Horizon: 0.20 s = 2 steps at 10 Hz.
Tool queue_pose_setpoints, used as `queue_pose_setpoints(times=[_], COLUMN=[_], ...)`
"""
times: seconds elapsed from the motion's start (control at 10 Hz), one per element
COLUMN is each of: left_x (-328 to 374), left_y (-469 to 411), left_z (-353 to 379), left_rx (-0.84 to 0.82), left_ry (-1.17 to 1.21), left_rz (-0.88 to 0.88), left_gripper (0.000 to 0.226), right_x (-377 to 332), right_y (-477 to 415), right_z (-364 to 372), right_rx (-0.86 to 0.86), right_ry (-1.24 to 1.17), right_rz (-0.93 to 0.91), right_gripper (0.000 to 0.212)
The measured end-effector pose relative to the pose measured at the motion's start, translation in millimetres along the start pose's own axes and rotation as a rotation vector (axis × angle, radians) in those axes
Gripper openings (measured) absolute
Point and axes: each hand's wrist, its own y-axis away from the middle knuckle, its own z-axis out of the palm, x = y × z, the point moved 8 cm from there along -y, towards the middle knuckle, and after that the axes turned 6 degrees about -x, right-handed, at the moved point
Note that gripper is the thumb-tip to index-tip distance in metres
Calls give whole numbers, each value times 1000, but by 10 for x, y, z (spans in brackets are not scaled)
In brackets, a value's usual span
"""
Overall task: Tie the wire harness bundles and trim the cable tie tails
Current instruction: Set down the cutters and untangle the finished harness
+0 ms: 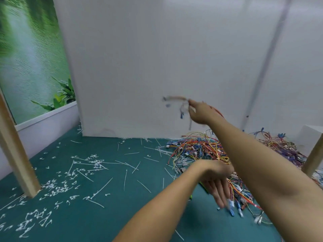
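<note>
My right hand (199, 111) is stretched out high in front of the white board, with a small wire harness bundle (176, 98) blurred at its fingertips; I cannot tell whether the fingers still hold it. My left hand (215, 187) hangs lower with straight, relaxed fingers pointing down over the near wires (239, 194), holding nothing. A big heap of coloured wire harnesses (197, 149) with blue and white connectors lies on the green mat at the right. Loose white cable ties (103, 187) lie across the mat.
Trimmed white tie tails (56, 187) litter the green mat (108, 215) at the left. A wooden post (17, 154) stands at the left, another (314, 156) at the right. A white board (139, 67) closes the back. A second wire heap (283, 147) lies far right.
</note>
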Motion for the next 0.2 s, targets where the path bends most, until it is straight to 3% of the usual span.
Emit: queue_pose_setpoints(times=[0.1, 0.2], left_x=[-200, -671], left_y=[187, 464], left_z=[-269, -779], left_rx=[93, 466], left_ry=[-66, -25], left_rz=[35, 174], left_gripper=[76, 54], right_x=[752, 817], right_y=[229, 270], right_z=[516, 590], right_rx=[-254, -117], right_ry=[287, 293], right_rz=[248, 198], right_gripper=[57, 37])
